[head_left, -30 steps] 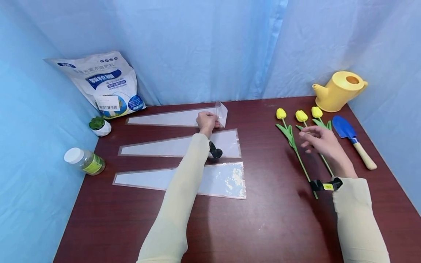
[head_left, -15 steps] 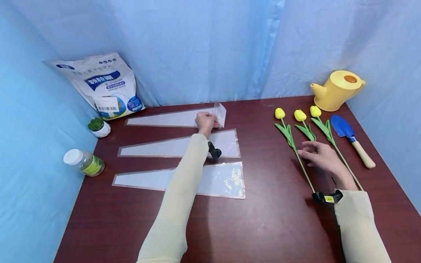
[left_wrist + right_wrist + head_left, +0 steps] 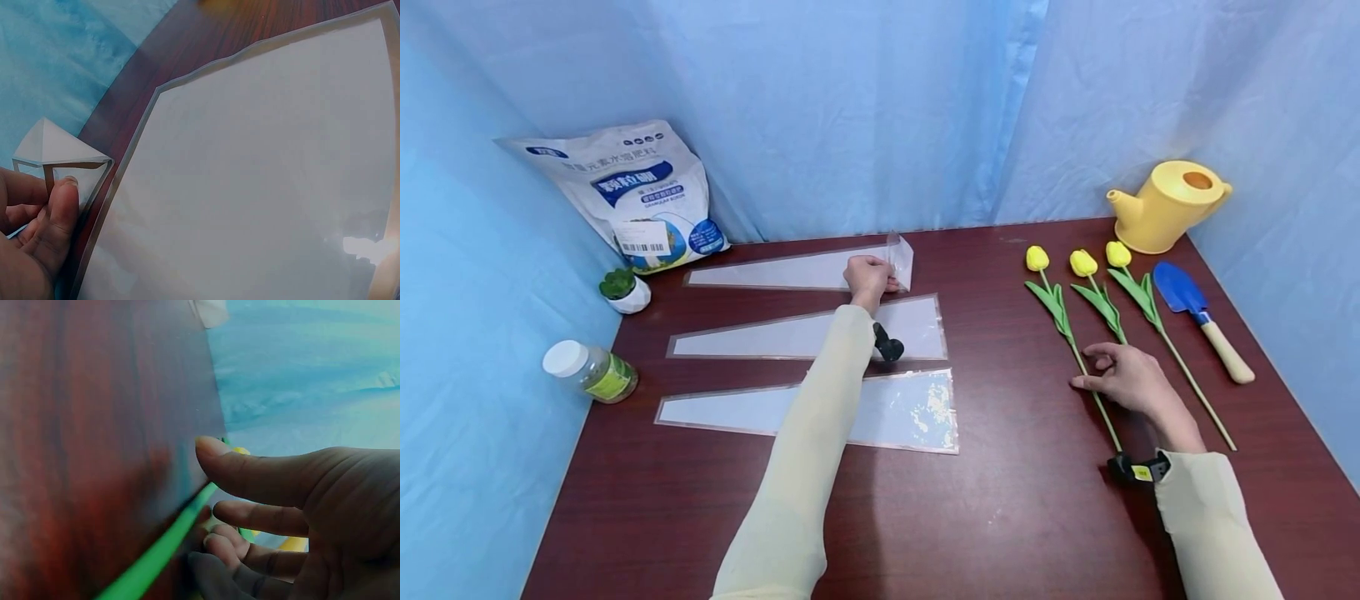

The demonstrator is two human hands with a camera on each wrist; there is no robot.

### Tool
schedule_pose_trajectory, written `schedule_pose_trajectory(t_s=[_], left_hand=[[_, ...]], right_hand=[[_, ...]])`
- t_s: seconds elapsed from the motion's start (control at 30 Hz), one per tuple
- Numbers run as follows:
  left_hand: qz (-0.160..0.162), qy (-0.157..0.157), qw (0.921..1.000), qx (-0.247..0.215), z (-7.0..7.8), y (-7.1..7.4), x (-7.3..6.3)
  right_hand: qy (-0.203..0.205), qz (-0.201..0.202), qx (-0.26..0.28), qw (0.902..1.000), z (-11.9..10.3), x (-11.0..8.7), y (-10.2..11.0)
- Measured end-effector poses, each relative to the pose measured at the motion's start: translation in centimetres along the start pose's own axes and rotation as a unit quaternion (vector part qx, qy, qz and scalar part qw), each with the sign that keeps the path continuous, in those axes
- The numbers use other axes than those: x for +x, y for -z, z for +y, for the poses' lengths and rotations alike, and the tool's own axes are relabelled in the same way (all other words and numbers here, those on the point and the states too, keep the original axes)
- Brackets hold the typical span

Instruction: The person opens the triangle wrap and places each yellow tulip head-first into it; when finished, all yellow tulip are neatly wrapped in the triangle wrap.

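My left hand (image 3: pixel 868 275) pinches the wide end of the farthest flower sleeve (image 3: pixel 782 268), a tapered, white-backed plastic sleeve. In the left wrist view its mouth (image 3: pixel 62 142) stands raised and parted above the thumb. My right hand (image 3: pixel 1129 379) is low over the tulips on the right, fingers loosely bent, thumb reaching across the leftmost stem. In the right wrist view that green stem (image 3: pixel 150 562) passes below the thumb, in the gap between thumb and fingers. Three yellow tulips lie there: the left tulip (image 3: pixel 1037 258), middle tulip (image 3: pixel 1083 263) and right tulip (image 3: pixel 1118 254).
Two more sleeves, the middle one (image 3: pixel 917 325) and the nearest one (image 3: pixel 902 417), lie in front. A blue trowel (image 3: pixel 1183 292) and yellow watering can (image 3: pixel 1165 212) stand right. At left are a fertilizer bag (image 3: pixel 647 196), a small potted succulent (image 3: pixel 625 292) and a white-capped jar (image 3: pixel 602 373).
My right hand has moved toward the person, from near the tulip leaves down along the stems. The left hand stays on the farthest sleeve.
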State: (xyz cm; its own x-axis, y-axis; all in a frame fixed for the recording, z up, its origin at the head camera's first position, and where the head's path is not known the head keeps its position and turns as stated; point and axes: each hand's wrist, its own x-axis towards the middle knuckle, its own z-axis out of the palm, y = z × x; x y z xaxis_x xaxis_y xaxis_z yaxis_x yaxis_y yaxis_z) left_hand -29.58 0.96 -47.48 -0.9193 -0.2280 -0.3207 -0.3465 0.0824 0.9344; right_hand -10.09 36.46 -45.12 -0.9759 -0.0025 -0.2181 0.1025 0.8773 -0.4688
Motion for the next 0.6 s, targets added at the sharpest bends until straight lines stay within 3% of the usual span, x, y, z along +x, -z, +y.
schedule_pose_trajectory(t_s=[0.17, 0.4, 0.6], left_hand=[[-0.001, 0.0, 1.0, 0.001, 0.0, 0.0, 0.0], [0.001, -0.003, 1.0, 0.0, 0.0, 0.0, -0.1], [0.005, 0.001, 1.0, 0.0, 0.1, -0.1, -0.3]], right_hand=[[-0.014, 0.021, -0.02, 0.9995, -0.2, -0.2, -0.6], [0.002, 0.061, -0.021, 0.9979, -0.5, -0.4, -1.4], [-0.017, 0.062, -0.021, 0.9977, -1.0, -0.6, -1.6]])
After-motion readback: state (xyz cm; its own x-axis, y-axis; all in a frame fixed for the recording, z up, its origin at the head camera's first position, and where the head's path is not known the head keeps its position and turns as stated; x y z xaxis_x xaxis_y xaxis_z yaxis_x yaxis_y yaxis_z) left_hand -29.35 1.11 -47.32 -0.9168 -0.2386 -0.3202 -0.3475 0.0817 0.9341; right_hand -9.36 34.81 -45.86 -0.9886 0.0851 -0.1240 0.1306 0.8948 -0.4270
